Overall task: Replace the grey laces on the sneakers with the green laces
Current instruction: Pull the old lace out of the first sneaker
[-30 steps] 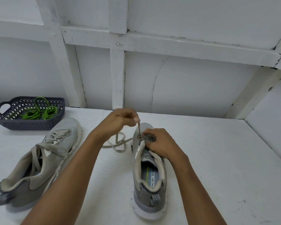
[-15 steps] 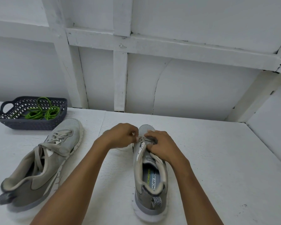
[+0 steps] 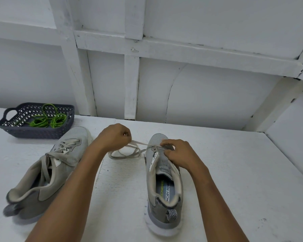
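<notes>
Two grey sneakers sit on the white table. The right sneaker stands upright, toe pointing away, its grey lace almost fully out and looped on the table to its left. My left hand pinches that lace and holds it taut, left of the toe. My right hand rests on the shoe's tongue and eyelets, fingers curled on the upper. The left sneaker lies tilted, still threaded with its grey lace. Green laces lie coiled in a dark basket.
The dark perforated basket stands at the table's far left, just behind the left sneaker's toe. A white panelled wall runs along the back, and another wall closes the right side. Bare white table surface lies to the right of the right sneaker.
My left hand has pulled away to the left from the eyelets, drawing the grey lace out taut. More loose lace now shows on the table. My right hand stays on the shoe.
</notes>
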`<control>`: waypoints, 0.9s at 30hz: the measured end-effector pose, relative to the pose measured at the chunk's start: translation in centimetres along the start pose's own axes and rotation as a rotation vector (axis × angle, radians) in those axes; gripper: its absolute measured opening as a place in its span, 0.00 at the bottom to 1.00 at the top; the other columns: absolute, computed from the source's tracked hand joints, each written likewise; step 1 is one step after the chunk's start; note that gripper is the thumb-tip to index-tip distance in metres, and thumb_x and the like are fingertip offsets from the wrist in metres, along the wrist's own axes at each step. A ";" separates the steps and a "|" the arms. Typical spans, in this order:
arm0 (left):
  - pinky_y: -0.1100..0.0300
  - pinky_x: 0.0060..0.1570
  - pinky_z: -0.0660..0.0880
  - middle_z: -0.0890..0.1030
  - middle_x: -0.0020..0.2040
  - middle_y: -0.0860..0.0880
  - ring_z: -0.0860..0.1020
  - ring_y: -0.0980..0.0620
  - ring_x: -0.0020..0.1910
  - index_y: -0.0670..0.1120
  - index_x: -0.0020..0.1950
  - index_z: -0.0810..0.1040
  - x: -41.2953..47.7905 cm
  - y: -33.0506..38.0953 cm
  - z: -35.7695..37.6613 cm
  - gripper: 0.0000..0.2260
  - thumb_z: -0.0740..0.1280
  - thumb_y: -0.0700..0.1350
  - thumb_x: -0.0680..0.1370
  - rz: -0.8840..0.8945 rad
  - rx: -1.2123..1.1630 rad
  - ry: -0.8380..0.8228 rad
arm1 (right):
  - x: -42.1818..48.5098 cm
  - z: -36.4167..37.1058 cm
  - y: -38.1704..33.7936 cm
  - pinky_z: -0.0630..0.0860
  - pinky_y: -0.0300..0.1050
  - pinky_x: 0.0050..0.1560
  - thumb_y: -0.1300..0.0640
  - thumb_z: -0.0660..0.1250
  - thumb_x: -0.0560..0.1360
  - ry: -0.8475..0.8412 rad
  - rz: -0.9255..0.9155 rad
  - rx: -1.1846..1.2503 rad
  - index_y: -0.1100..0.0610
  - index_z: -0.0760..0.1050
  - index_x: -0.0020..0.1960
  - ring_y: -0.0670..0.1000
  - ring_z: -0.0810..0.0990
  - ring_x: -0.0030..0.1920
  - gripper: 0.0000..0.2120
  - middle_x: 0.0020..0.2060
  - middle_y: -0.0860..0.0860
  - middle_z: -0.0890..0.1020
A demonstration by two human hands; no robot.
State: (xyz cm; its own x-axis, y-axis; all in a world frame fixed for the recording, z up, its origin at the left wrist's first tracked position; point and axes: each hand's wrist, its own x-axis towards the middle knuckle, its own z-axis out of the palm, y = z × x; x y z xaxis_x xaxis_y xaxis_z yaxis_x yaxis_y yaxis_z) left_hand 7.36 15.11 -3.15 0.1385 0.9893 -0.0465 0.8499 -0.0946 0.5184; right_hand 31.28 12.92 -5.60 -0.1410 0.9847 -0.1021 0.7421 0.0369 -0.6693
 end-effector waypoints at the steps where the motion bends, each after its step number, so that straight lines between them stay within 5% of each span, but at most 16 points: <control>1: 0.61 0.38 0.70 0.79 0.39 0.55 0.76 0.54 0.41 0.48 0.45 0.83 -0.2 -0.2 -0.3 0.09 0.63 0.41 0.76 -0.004 0.001 0.018 | 0.0 0.0 -0.3 0.67 0.34 0.55 0.62 0.64 0.75 -0.004 0.002 -0.013 0.52 0.79 0.64 0.46 0.76 0.61 0.18 0.65 0.48 0.79; 4: 0.56 0.43 0.75 0.81 0.42 0.52 0.78 0.48 0.44 0.47 0.45 0.81 -0.3 -0.5 -0.5 0.09 0.61 0.42 0.77 -0.051 0.038 0.133 | 0.1 -0.2 -0.7 0.68 0.36 0.52 0.61 0.65 0.75 -0.021 0.009 -0.041 0.51 0.78 0.64 0.46 0.76 0.55 0.18 0.64 0.48 0.79; 7: 0.55 0.40 0.72 0.80 0.40 0.50 0.77 0.45 0.43 0.46 0.45 0.78 -0.7 -0.3 -0.8 0.08 0.59 0.43 0.79 -0.062 0.055 0.292 | 0.0 -0.4 -1.1 0.68 0.37 0.56 0.60 0.64 0.76 -0.034 0.012 -0.067 0.52 0.77 0.65 0.48 0.76 0.62 0.18 0.65 0.49 0.78; 11: 0.50 0.56 0.71 0.78 0.49 0.55 0.75 0.52 0.51 0.52 0.44 0.79 -1.9 1.1 -1.7 0.05 0.66 0.48 0.79 0.080 -0.028 0.160 | -0.7 -0.3 -2.7 0.66 0.39 0.64 0.55 0.62 0.80 0.063 -0.093 0.058 0.50 0.74 0.67 0.45 0.73 0.66 0.16 0.65 0.46 0.77; 14: 0.46 0.61 0.70 0.79 0.54 0.59 0.76 0.54 0.56 0.53 0.46 0.82 -3.0 2.1 -2.4 0.03 0.68 0.48 0.78 0.195 -0.088 0.076 | -1.4 -0.5 -4.4 0.67 0.44 0.67 0.46 0.61 0.81 -0.021 -0.177 0.141 0.45 0.74 0.67 0.43 0.72 0.65 0.15 0.64 0.41 0.77; 18: 0.50 0.51 0.77 0.84 0.39 0.53 0.82 0.55 0.41 0.50 0.45 0.82 -4.5 3.3 -3.7 0.04 0.68 0.43 0.79 0.262 -0.343 -0.018 | -2.7 -1.2 -5.9 0.74 0.52 0.64 0.48 0.62 0.82 -0.148 -0.248 0.162 0.49 0.80 0.55 0.44 0.79 0.57 0.10 0.54 0.41 0.83; 21: 0.53 0.40 0.77 0.81 0.32 0.53 0.80 0.56 0.33 0.48 0.45 0.82 -5.2 3.8 -4.4 0.03 0.70 0.43 0.78 0.270 -0.394 0.062 | -4.3 -2.0 -5.9 0.76 0.56 0.61 0.51 0.64 0.81 -0.171 -0.265 0.287 0.57 0.80 0.48 0.50 0.82 0.55 0.11 0.49 0.45 0.86; 27: 0.63 0.33 0.72 0.78 0.32 0.53 0.72 0.60 0.28 0.49 0.45 0.82 -6.8 5.3 -3.9 0.03 0.71 0.46 0.78 0.284 -0.379 0.317 | -8.9 -4.7 -5.9 0.78 0.45 0.49 0.54 0.65 0.79 -0.237 -0.350 0.639 0.58 0.80 0.44 0.53 0.84 0.46 0.10 0.44 0.59 0.86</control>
State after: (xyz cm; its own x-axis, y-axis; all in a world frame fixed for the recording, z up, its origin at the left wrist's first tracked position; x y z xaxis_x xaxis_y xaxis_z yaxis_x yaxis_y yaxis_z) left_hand 8.95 8.35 3.28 0.1259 0.9214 0.3677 0.5518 -0.3730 0.7459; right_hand 31.19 4.68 2.74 -0.4888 0.8680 0.0875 0.1149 0.1634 -0.9798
